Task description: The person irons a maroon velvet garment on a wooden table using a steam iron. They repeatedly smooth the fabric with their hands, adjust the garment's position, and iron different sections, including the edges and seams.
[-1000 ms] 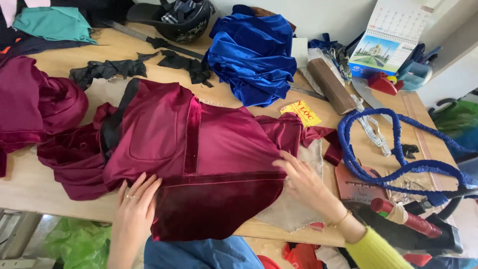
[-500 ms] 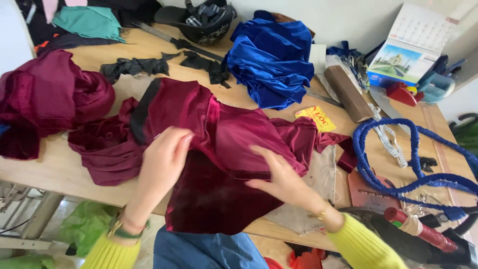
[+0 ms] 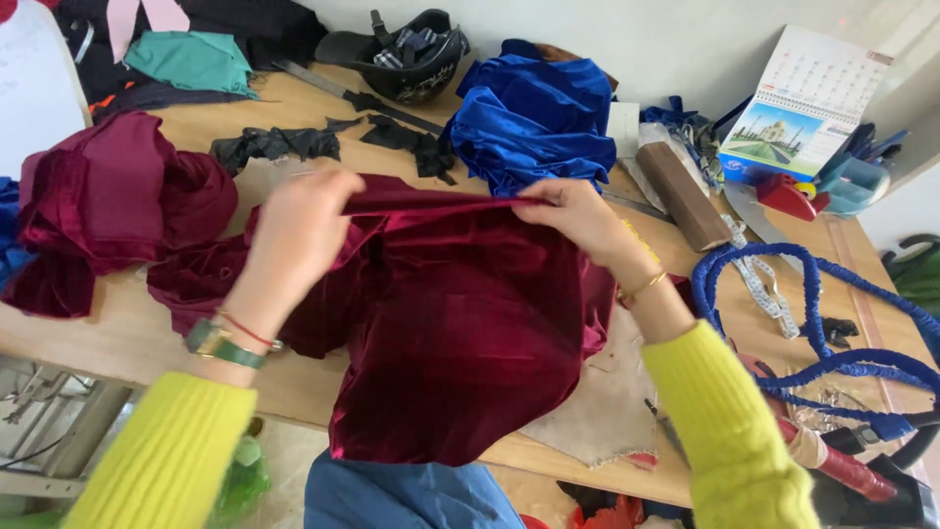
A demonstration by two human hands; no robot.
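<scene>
The wooden surface point(image 3: 117, 338) was crowded with a blue cloth point(image 3: 534, 118), black scraps point(image 3: 269, 145) and a helmet point(image 3: 406, 54). My left hand point(image 3: 294, 230) and right hand point(image 3: 578, 216) each pinched the top edge of the maroon velvet piece point(image 3: 460, 333), lifted taut above the surface. An even pull from both hands, I judged, would keep that edge straight and the pile uncrushed.

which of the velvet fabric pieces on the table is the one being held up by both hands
The dark red velvet piece in the middle: the left hand and right hand pinch its top edge. The red bundle at left and the blue pile lie untouched.
</scene>
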